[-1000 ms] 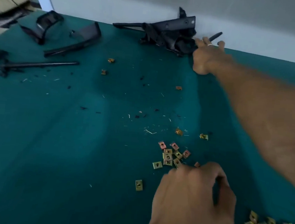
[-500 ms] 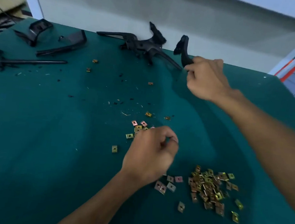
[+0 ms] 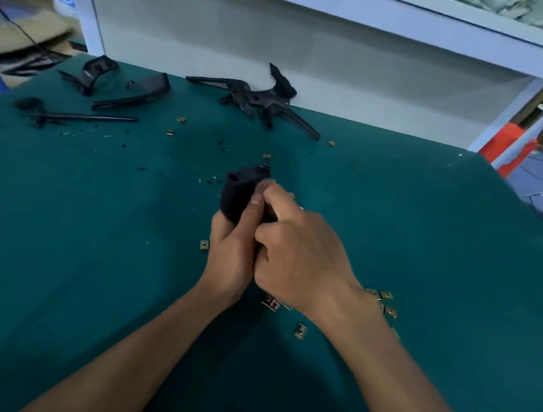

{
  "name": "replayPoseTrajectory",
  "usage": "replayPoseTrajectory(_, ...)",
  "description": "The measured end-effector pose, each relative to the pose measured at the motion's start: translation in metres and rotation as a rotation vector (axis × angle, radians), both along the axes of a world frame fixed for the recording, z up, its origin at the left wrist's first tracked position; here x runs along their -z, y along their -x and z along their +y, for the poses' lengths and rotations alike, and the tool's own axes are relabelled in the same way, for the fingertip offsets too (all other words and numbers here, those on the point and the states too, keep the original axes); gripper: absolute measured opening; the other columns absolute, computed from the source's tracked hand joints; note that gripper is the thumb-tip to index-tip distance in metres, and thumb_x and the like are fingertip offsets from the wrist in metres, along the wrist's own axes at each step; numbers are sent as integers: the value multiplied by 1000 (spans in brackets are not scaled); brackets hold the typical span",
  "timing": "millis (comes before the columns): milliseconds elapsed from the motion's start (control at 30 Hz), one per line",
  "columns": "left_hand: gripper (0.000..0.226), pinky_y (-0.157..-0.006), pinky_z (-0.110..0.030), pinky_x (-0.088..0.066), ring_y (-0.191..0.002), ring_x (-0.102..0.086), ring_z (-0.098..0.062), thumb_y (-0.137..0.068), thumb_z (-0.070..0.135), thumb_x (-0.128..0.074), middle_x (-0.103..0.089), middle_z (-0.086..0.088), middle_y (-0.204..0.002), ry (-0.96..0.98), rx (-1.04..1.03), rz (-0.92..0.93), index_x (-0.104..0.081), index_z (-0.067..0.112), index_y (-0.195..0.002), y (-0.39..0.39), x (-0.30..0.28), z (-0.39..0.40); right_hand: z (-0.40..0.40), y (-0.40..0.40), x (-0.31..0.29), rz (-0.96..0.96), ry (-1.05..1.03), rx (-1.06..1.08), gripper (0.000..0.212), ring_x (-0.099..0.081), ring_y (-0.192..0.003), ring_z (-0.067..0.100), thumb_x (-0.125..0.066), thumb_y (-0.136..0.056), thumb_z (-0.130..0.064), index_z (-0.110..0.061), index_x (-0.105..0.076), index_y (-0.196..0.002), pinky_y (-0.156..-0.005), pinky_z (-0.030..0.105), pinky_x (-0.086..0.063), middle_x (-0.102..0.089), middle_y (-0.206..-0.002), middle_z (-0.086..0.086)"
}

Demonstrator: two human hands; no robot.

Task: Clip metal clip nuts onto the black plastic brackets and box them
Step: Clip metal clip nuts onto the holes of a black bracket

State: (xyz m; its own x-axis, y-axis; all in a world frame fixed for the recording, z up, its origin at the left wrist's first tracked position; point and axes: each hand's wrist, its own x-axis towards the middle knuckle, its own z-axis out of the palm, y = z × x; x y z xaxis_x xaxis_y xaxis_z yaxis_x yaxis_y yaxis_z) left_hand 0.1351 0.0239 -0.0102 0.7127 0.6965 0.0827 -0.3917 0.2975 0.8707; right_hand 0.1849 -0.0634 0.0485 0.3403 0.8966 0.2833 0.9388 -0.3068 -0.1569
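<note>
Where the two forearms reach in from the near edge, loose clip nuts (image 3: 300, 330) lie on the green bench (image 3: 95, 256), most scattered just right of the right wrist, one alone left of the left hand. Left hand (image 3: 231, 255): fingers curled round the lower end of a black bracket (image 3: 240, 191), thumb laid up its near face. Right hand (image 3: 301, 257): touching the left, fingers curled against the bracket's right side; cannot tell whether it pinches a nut. Bracket held upright above mid-bench, top end clear of both hands. Beyond: black specks, a few stray nuts. Far edge, against the white wall panel (image 3: 341, 64): pile of black brackets (image 3: 259, 101). Far left: curved black parts (image 3: 132, 95) and a thin black rod (image 3: 84, 118). No box in view.
</note>
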Motion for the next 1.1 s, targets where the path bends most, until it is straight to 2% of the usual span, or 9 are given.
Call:
replayPoseTrajectory(100, 34, -94, -47, -57, -113, -68, -37, -107, 29, -47, -71, -21, -121, 168, 1, -89, -62, 5, -126, 0, -10, 13, -16, -2, -9, 272, -243, -154, 24, -68, -87, 18, -58, -84, -1, -10, -80, -88, -75, 33, -56, -71, -114, -2)
replayPoseTrajectory(167, 36, -86, -43, -60, -111, -70, -36, -110, 31, -41, -71, -19, -123, 304, 10, -132, -55, 5, -130, 0, -18, 25, -27, -13, -9, 434, -531, -151, 30, -73, -85, 12, -57, -79, 9, -7, -82, -86, -76, 27, -56, -78, -91, -1)
replayPoseTrajectory(333, 50, -89, -40, -59, -120, -65, -39, -108, 48, -33, -65, -22, -133, 516, 186, -238, -35, 9, -139, 4, -19, 47, -53, -58, 18, 685, -1071, 275, 39, -66, -63, 19, -49, -84, 16, -13, -74, -78, -64, 26, -50, -72, -68, -1)
replayPoseTrajectory(433, 53, -91, -39, -59, -123, -64, -37, -106, 42, -41, -62, -22, -136, 517, 216, -248, -34, 3, -142, 3, -16, 48, -64, -74, 36, 611, -881, 415, 42, -66, -64, 15, -52, -87, 10, -24, -75, -78, -60, 30, -53, -73, -72, -7)
replayPoseTrajectory(567, 37, -88, -45, -60, -115, -68, -35, -100, 33, -52, -71, -18, -123, 416, 134, -172, -54, 7, -127, -2, -10, 46, -53, -86, 40, 414, -406, 376, 29, -68, -89, -5, -64, -93, -2, -24, -80, -98, -82, 11, -53, -73, -93, -21)
replayPoseTrajectory(700, 29, -80, -43, -62, -74, -70, -22, -106, 34, -44, -68, -7, -85, 492, 170, -166, -50, 6, -112, -3, -12, 48, -21, -100, 42, 314, -172, 295, 23, -67, -102, 17, -62, -101, -11, -14, -76, -119, -93, 35, -56, -72, -114, 0)
replayPoseTrajectory(867, 15, -43, -21, -42, -53, -41, -12, -111, 23, -35, -50, -3, -78, 442, 241, -112, -36, 19, -97, 1, -11, 50, 10, -112, 48, 297, 3, 319, 17, -58, -103, 25, -64, -101, -24, -16, -74, -113, -88, 42, -52, -60, -110, 2)
replayPoseTrajectory(1000, 17, -43, -22, -39, -54, -40, -13, -110, 16, -41, -49, -3, -80, 219, 276, -47, -43, 18, -93, 2, -8, 45, 16, -114, 51, 315, -37, 331, 11, -57, -99, 18, -65, -101, -24, -22, -75, -105, -78, 32, -47, -57, -106, -5)
replayPoseTrajectory(1100, 11, -48, -27, -46, -58, -50, -18, -107, 8, -45, -57, -8, -83, 90, 283, -5, -54, 10, -114, 1, -5, 38, 16, -114, 53, 311, -36, 320, 5, -52, -90, 15, -65, -98, -21, -24, -69, -96, -61, 22, -33, -51, -97, -10)
